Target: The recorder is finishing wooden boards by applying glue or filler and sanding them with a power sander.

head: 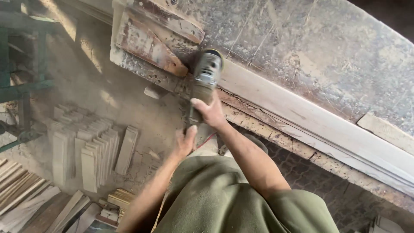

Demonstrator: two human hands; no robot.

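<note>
A view from above, looking down at a dusty workshop floor [129, 99] and a person's two bare arms.

At the far left stands a green metal frame [21, 82], partly in shadow. Below it, in the lower left corner, loose wooden slats [26, 198] lie fanned out on the floor. Just to their right, short pale wood blocks [88, 151] stand packed in rows, coated in sawdust, with one block [127, 149] leaning a little apart from the rest.

In the middle, the left hand [186, 141] is closed around the lower end of a grinder [203, 82]. Just above it, the right hand [211, 113] wraps the grinder's body, thumb across the top. The grinder points away from the person, its grey head resting at the edge of the surface [336, 56], close to the start of a long pale plank [310, 118]. The person's green shirt [224, 203] fills the bottom centre.

Above the grinder, two worn, reddish wood pieces [151, 41] lie stacked at the corner of the surface.

To the right, the surface is a wide, grey, scratched slab, thick with dust, running diagonally down to the right edge. The plank lies along its near edge. Beneath the edge, a patterned dark floor [336, 198] shows in shadow.
</note>
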